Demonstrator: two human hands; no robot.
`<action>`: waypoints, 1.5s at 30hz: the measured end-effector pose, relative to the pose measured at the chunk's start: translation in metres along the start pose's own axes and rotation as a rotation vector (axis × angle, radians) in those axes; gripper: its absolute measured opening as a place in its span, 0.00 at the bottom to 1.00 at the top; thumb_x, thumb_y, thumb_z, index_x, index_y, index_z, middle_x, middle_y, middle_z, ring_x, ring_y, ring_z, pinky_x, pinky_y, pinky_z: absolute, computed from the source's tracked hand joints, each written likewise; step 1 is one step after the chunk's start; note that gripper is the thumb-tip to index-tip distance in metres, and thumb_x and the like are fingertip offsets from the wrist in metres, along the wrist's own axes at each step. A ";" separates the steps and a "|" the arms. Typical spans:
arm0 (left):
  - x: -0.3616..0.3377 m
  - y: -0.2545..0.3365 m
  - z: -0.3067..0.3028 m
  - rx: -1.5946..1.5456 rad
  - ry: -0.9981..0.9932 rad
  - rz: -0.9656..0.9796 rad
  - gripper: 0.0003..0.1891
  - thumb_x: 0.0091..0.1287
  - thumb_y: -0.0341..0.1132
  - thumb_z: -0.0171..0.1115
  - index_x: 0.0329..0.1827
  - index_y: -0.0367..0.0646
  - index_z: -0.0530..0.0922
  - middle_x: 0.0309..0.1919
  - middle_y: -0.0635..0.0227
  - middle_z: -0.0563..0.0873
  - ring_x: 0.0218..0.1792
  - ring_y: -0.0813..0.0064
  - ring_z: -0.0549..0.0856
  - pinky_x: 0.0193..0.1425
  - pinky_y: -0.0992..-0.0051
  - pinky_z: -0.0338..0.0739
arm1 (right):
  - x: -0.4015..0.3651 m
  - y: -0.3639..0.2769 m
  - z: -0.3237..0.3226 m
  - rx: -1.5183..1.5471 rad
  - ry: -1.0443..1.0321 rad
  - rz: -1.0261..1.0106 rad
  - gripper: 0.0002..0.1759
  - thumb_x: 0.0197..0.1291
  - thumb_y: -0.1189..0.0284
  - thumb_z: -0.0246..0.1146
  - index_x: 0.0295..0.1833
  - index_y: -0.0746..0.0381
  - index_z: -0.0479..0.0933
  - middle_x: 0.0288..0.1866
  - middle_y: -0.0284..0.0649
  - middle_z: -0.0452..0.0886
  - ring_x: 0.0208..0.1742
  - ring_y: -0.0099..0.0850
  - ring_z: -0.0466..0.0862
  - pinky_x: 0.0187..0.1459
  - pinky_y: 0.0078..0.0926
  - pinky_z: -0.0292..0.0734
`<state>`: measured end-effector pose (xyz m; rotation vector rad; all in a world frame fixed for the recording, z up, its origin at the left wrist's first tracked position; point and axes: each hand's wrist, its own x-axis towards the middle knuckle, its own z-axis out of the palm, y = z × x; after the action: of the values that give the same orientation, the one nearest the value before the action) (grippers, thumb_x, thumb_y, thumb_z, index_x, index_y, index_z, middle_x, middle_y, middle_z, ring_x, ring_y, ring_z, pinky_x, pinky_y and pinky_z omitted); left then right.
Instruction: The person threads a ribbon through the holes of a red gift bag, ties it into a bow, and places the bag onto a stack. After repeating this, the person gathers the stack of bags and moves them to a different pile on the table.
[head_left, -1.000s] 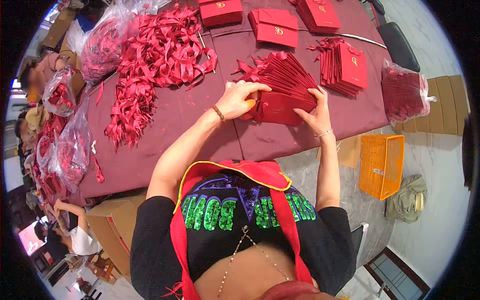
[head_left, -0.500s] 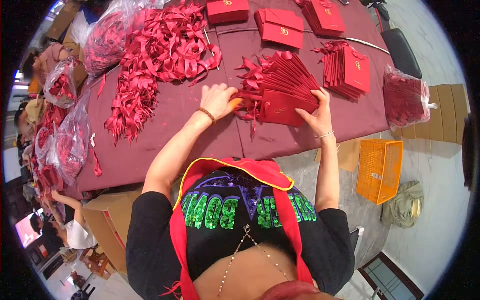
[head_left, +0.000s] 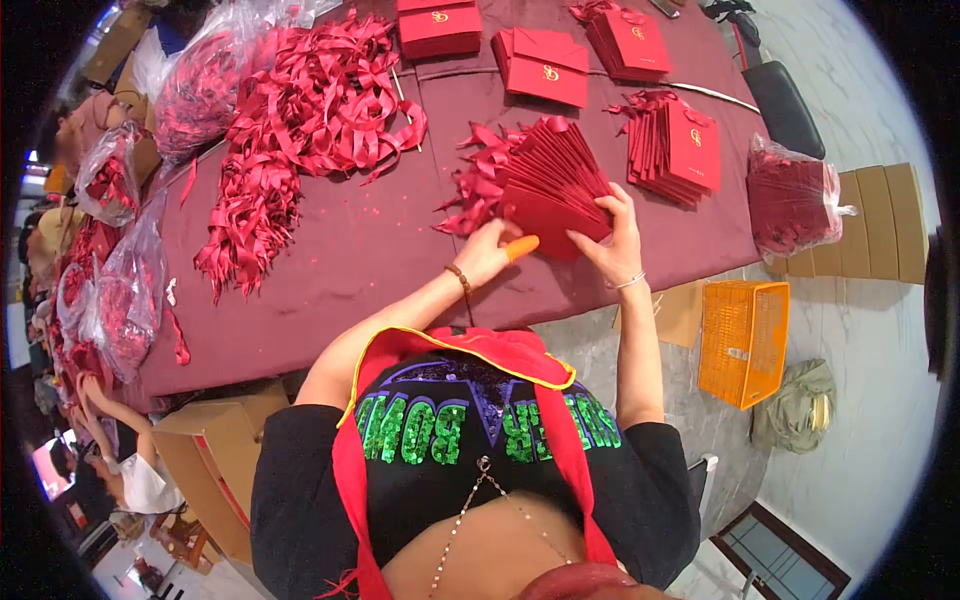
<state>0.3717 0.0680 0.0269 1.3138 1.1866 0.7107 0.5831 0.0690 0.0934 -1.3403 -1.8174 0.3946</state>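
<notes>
A fanned stack of dark red paper gift bags lies in front of me, with red satin ribbons bunched on its left side. My right hand grips the stack's right edge, thumb on the front bag and fingers behind. At the lower left corner, my left hand is closed on the bags. Its orange-covered thumb rests on the front bag, while the other fingers are partly hidden. The front bag's visible face is plain red. Close by on the right, another fanned bag stack carries gold lettering.
Loose red ribbons form a big pile on the maroon tablecloth. More red bag stacks stand at the back. Plastic-wrapped bags sit at the right edge. An orange basket is on the floor. Other people work at the far left.
My left hand has moved right, from the ribbons to the bags' lower left corner. The stack has turned and the front bag's gold logo no longer shows. My right hand still holds the right edge.
</notes>
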 end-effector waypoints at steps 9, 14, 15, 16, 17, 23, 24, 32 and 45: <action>0.021 0.013 -0.015 0.328 0.205 0.185 0.22 0.53 0.47 0.65 0.41 0.37 0.73 0.40 0.53 0.78 0.43 0.56 0.77 0.47 0.64 0.71 | 0.010 -0.026 0.003 -0.105 -0.043 0.051 0.30 0.37 0.69 0.72 0.49 0.58 0.68 0.58 0.48 0.66 0.47 0.45 0.78 0.42 0.35 0.77; 0.009 0.022 -0.039 0.495 -0.097 0.164 0.15 0.54 0.40 0.63 0.37 0.39 0.76 0.36 0.56 0.80 0.41 0.59 0.80 0.46 0.65 0.73 | 0.010 -0.032 -0.005 -0.177 -0.078 0.130 0.32 0.38 0.67 0.71 0.52 0.58 0.66 0.59 0.49 0.63 0.46 0.48 0.77 0.42 0.37 0.76; 0.004 0.040 -0.045 0.451 -0.110 0.180 0.14 0.54 0.40 0.63 0.36 0.40 0.76 0.35 0.57 0.81 0.40 0.60 0.80 0.45 0.66 0.73 | 0.009 -0.031 -0.004 -0.180 -0.079 0.131 0.32 0.38 0.67 0.71 0.52 0.58 0.66 0.59 0.49 0.63 0.46 0.48 0.77 0.42 0.37 0.76; 0.001 0.056 -0.050 0.408 -0.120 0.200 0.13 0.53 0.41 0.64 0.35 0.40 0.77 0.33 0.58 0.81 0.40 0.61 0.80 0.44 0.66 0.73 | 0.009 -0.029 -0.003 -0.194 -0.079 0.108 0.32 0.39 0.68 0.71 0.52 0.58 0.66 0.60 0.49 0.63 0.47 0.48 0.76 0.43 0.38 0.75; -0.004 0.065 -0.058 0.570 -0.055 0.442 0.18 0.53 0.43 0.65 0.41 0.40 0.76 0.39 0.58 0.80 0.44 0.61 0.78 0.48 0.65 0.70 | 0.010 -0.028 -0.003 -0.207 -0.078 0.085 0.32 0.39 0.68 0.71 0.52 0.58 0.66 0.60 0.49 0.63 0.49 0.48 0.75 0.45 0.39 0.75; 0.096 0.051 -0.062 -0.242 -0.079 0.368 0.39 0.66 0.60 0.41 0.72 0.43 0.45 0.70 0.60 0.53 0.70 0.69 0.52 0.71 0.71 0.47 | 0.010 -0.033 -0.002 -0.116 -0.121 0.125 0.31 0.39 0.71 0.70 0.52 0.59 0.66 0.59 0.49 0.66 0.54 0.48 0.73 0.50 0.38 0.73; 0.106 0.055 -0.055 -0.364 -0.194 0.289 0.38 0.67 0.61 0.34 0.72 0.44 0.46 0.70 0.63 0.53 0.70 0.72 0.53 0.71 0.72 0.47 | 0.012 -0.033 -0.003 -0.083 -0.148 0.153 0.32 0.39 0.71 0.70 0.53 0.60 0.65 0.59 0.49 0.66 0.55 0.47 0.73 0.52 0.37 0.72; 0.099 0.062 -0.036 -0.341 -0.378 0.183 0.40 0.65 0.65 0.30 0.70 0.42 0.53 0.66 0.63 0.62 0.66 0.74 0.62 0.69 0.73 0.52 | 0.014 -0.040 -0.017 -0.135 -0.221 0.243 0.48 0.37 0.74 0.71 0.67 0.63 0.54 0.60 0.51 0.67 0.60 0.43 0.70 0.59 0.32 0.67; 0.100 0.069 -0.023 -0.637 -0.430 0.180 0.32 0.67 0.60 0.37 0.56 0.41 0.70 0.49 0.72 0.76 0.52 0.79 0.74 0.60 0.76 0.66 | 0.007 -0.046 0.007 -0.280 -0.124 0.108 0.49 0.35 0.67 0.74 0.66 0.57 0.59 0.60 0.47 0.64 0.59 0.45 0.69 0.58 0.36 0.68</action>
<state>0.3950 0.1806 0.0719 0.9629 0.4387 0.7992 0.5477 0.0589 0.1223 -1.6422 -1.9621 0.2924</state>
